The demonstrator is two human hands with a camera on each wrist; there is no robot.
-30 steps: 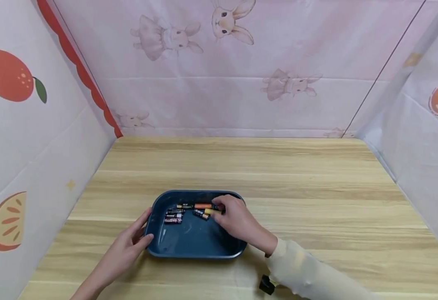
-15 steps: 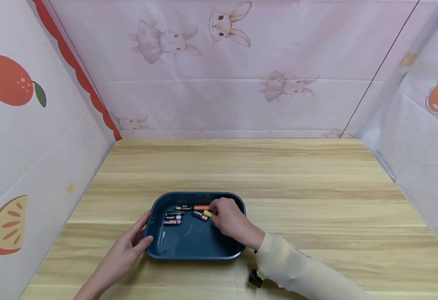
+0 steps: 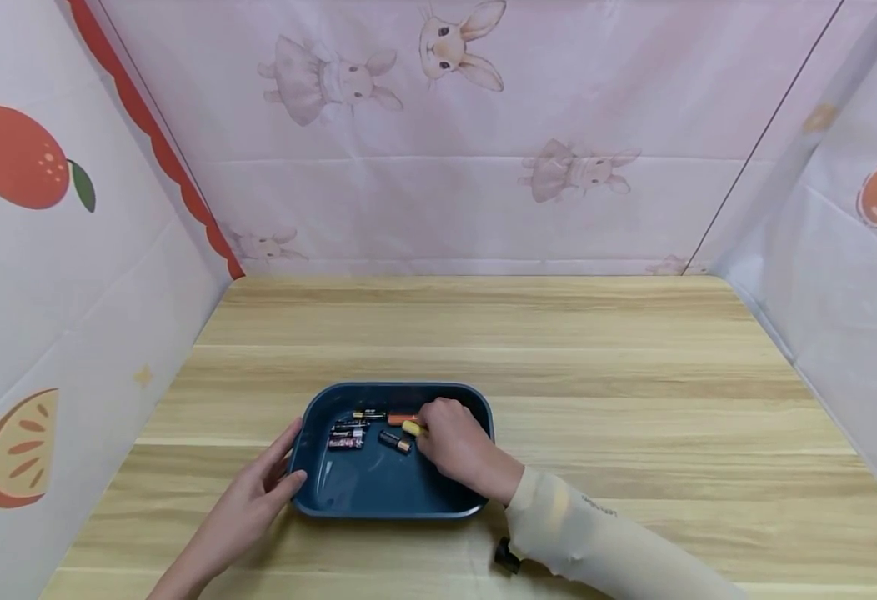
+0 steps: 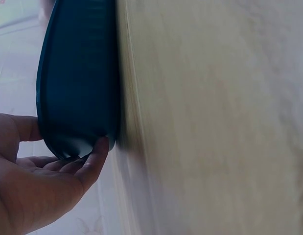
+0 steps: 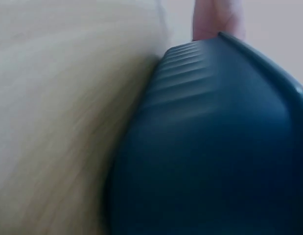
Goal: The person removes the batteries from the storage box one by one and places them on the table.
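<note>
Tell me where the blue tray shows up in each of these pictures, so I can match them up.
Head: blue tray at lower middle, with the left hand at its left end.
Left wrist: blue tray at upper left, running off the top edge, with the left hand at its lower end.
Right wrist: blue tray filling much of the right side.
Shared landmark: the wooden table, seen in all three views.

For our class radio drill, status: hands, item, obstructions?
Left hand touching blue rectangular tray. Right hand inside, pinching yellow cylindrical battery. Orange cylindrical battery close alongside, possible obstruction.
</note>
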